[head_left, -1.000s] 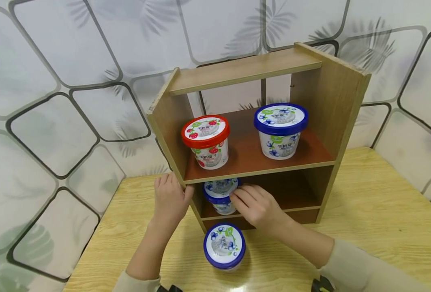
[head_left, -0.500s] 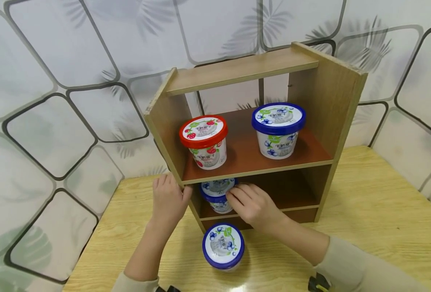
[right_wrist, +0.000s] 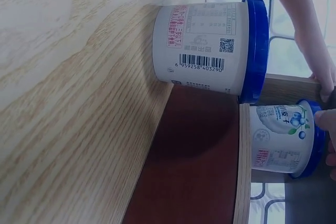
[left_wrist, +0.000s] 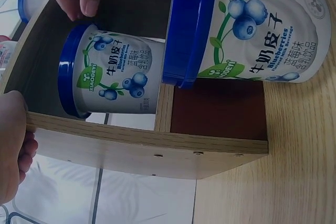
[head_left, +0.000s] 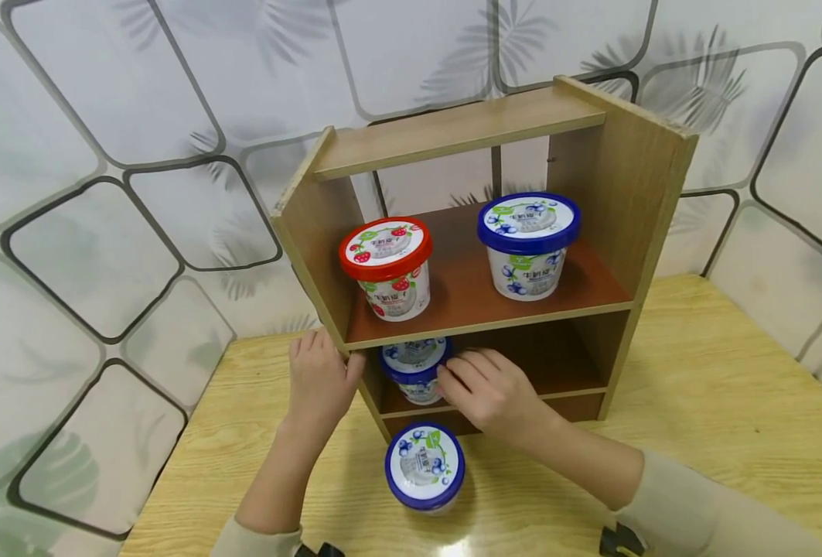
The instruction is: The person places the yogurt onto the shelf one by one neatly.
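A small wooden shelf unit (head_left: pixel 452 333) stands on the table. My left hand (head_left: pixel 322 375) grips its left side panel, thumb at the front edge and fingers outside. In the lower compartment, near the left wall, a blue-lidded blueberry cup (head_left: pixel 419 379) stands upright, its label (left_wrist: pixel 118 74) facing out. My right hand (head_left: pixel 490 391) is at the right of this cup, fingers loosely bent and fingertips right at the lid's rim, not curled round it. Another blue-lidded blueberry cup (head_left: pixel 424 468) stands on the table in front of the shelf.
On the upper shelf board stand a red-lidded strawberry cup (head_left: pixel 386 267) at the left and a blue-lidded cup (head_left: pixel 529 244) at the right. The middle board (head_left: pixel 494 323) hangs low over the lower compartment. A patterned wall covering (head_left: pixel 174 93) rises behind the wooden table (head_left: pixel 724 394).
My right hand shifted slightly left toward the cup, then slightly back right. My left hand keeps its hold on the panel. The cups stay in place; the head view drifts a little.
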`<state>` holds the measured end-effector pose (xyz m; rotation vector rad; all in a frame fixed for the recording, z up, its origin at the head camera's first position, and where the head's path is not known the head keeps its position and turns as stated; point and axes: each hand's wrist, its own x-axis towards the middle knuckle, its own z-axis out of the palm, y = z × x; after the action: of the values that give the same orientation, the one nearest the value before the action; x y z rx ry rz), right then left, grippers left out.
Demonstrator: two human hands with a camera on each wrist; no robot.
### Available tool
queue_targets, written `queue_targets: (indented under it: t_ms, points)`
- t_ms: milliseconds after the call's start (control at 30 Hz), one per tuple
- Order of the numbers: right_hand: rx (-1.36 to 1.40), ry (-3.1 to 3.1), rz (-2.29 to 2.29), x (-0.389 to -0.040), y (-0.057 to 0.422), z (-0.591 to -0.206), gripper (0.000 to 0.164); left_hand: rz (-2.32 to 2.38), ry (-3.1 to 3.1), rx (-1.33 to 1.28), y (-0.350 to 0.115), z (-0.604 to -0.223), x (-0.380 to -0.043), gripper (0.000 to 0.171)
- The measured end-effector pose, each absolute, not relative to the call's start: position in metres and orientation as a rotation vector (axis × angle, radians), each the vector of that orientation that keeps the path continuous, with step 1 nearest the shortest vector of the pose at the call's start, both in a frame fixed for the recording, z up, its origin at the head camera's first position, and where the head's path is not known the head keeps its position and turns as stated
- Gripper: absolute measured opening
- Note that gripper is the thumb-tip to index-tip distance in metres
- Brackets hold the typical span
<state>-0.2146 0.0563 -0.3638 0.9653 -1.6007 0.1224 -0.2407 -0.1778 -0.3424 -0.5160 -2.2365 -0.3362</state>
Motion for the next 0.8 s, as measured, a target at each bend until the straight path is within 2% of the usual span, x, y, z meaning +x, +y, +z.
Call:
queue_targets:
  t_ms: [300, 800]
  points:
    - [0.969, -1.609, 0.108, -0.214, 0.069, -0.371, 0.041, -0.329, -2.247, -0.510, -0.178, -0.342, -0.240, 0.027]
    - [1.045, -1.552, 0.104, -0.190, 0.073, -0.369, 0.047, -0.350, -2.243, -0.522, -0.178, -0.342, -0.241, 0.026]
